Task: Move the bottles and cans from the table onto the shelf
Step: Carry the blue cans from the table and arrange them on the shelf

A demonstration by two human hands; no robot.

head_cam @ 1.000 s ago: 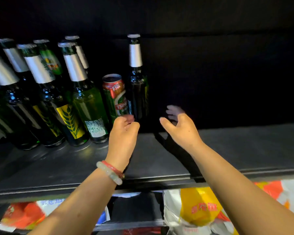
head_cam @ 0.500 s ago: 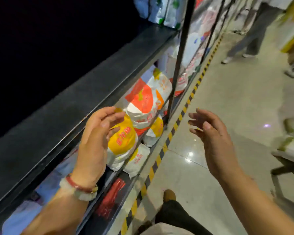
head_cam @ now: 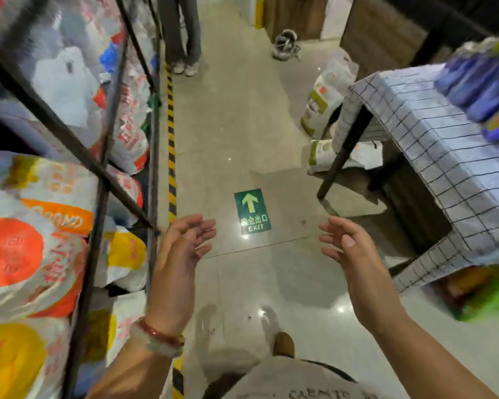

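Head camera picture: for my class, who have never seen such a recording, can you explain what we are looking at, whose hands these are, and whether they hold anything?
The camera sits on a person's head and looks forward and down, so the two hands belong to the wearer. The left hand, with bracelets at the wrist, and the right hand are both open and empty, held over the floor. On the left is a shelf rack packed with colourful bags. On the right is a table under a checked cloth, carrying blurred blue packs. A green exit sign lies on the floor between them.
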